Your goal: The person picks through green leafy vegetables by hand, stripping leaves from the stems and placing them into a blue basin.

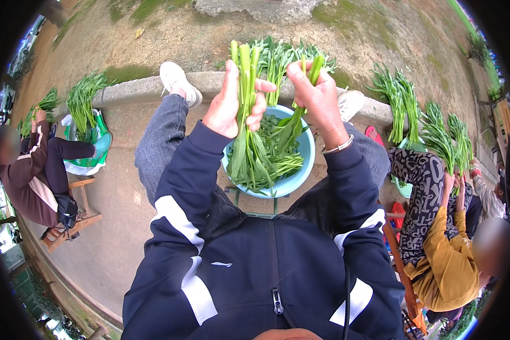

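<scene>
My left hand [233, 104] holds a bunch of leafy green stalks [247, 97], cut ends up and leaves hanging down. To its right, my right hand [316, 91] pinches a few thick green stems [315, 70] whose leaves droop over a light blue plastic basin [309, 159]. Cut leaves and short stem pieces [287, 165] lie in the basin, which sits between my knees. Beyond the basin, more leafy stalks [276, 68] lie across the concrete kerb.
The concrete kerb [131, 91] crosses in front of my white shoes [178, 83]. A seated person [29, 178] at the left has greens on a green and white bag [100, 148]. At the right, a person in a mustard top [450, 267] holds bunches of greens; more bunches [401, 102] rest nearby.
</scene>
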`<state>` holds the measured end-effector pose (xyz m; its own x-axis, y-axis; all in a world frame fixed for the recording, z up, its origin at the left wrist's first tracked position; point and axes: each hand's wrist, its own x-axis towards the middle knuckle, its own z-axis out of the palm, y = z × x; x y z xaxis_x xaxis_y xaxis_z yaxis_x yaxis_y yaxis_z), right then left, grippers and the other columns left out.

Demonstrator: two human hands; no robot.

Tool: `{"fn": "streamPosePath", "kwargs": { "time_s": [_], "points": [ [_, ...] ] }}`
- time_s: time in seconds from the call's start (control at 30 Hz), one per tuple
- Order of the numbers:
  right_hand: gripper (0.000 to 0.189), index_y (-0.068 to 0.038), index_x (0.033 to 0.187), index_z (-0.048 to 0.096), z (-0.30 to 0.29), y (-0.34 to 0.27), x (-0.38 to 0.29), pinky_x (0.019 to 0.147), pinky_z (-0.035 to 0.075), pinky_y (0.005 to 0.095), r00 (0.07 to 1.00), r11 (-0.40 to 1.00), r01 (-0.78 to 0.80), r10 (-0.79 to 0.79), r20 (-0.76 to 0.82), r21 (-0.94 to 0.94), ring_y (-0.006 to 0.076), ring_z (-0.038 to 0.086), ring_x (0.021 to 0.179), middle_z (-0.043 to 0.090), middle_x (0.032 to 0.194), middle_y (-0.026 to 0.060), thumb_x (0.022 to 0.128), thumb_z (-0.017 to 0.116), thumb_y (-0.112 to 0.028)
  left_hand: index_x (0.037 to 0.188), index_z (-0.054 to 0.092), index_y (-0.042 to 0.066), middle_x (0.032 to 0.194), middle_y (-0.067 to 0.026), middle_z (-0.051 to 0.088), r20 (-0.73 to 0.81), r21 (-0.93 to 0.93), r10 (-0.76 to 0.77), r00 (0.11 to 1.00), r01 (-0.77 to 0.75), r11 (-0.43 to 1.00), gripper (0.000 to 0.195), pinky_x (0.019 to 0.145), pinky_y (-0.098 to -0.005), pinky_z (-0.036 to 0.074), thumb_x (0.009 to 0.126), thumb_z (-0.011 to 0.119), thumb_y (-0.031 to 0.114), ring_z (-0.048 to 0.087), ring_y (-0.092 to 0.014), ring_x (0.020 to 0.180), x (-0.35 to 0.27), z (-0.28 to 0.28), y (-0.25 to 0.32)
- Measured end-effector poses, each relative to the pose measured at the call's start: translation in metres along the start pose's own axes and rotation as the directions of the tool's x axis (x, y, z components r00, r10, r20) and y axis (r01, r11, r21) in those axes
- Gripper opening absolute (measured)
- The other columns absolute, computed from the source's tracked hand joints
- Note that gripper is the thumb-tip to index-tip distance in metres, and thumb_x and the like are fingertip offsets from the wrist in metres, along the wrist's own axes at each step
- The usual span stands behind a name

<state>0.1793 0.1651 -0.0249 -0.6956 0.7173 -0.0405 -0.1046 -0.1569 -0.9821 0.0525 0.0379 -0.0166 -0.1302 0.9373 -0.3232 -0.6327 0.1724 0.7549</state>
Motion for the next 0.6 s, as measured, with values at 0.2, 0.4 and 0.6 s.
{"fn": "streamPosePath", "kwargs": {
  "time_s": [0.2, 0.4, 0.6],
  "points": [
    [0.019, -0.001, 0.086, 0.057, 0.018, 0.0, -0.008, 0.066, 0.046, 0.023, 0.995, 1.0, 0.014, -0.015, 0.1, 0.014, 0.0092, 0.057, 0.07, 0.06, 0.079, 0.0031, 0.079, 0.068, -0.014, 0.097, 0.049, 0.008, 0.064, -0.0017, 0.046, -0.188, 0.208, 0.029, 0.982, 0.011, 0.978, 0.059, 0.044, -0.0242, 0.037, 0.087, 0.027, 0.062, 0.042, -0.011, 0.048, 0.008, -0.002, -0.015],
    [0.013, -0.002, 0.083, 0.058, 0.015, 0.008, -0.006, 0.064, 0.045, 0.0234, 0.996, 1.0, -0.017, 0.018, 0.089, -0.014, 0.0075, 0.055, 0.073, 0.06, 0.075, 0.0015, 0.079, 0.067, -0.011, 0.107, 0.049, 0.012, 0.068, -0.0028, 0.052, -0.168, 0.195, 0.0, 0.986, 0.033, 0.98, 0.054, 0.047, -0.023, 0.039, 0.089, 0.026, 0.058, 0.047, -0.011, 0.053, 0.014, -0.002, -0.021],
    [0.01, -0.003, 0.082, 0.059, 0.012, 0.012, -0.004, 0.066, 0.045, 0.0237, 0.994, 0.999, -0.017, 0.013, 0.104, 0.032, 0.0066, 0.054, 0.072, 0.06, 0.076, -0.0001, 0.08, 0.066, -0.01, 0.117, 0.046, 0.013, 0.072, -0.0042, 0.056, -0.077, 0.144, 0.038, 0.996, -0.026, 0.989, 0.055, 0.049, -0.0227, 0.042, 0.091, 0.024, 0.056, 0.051, -0.01, 0.056, 0.014, -0.006, -0.02]
  ]
}}
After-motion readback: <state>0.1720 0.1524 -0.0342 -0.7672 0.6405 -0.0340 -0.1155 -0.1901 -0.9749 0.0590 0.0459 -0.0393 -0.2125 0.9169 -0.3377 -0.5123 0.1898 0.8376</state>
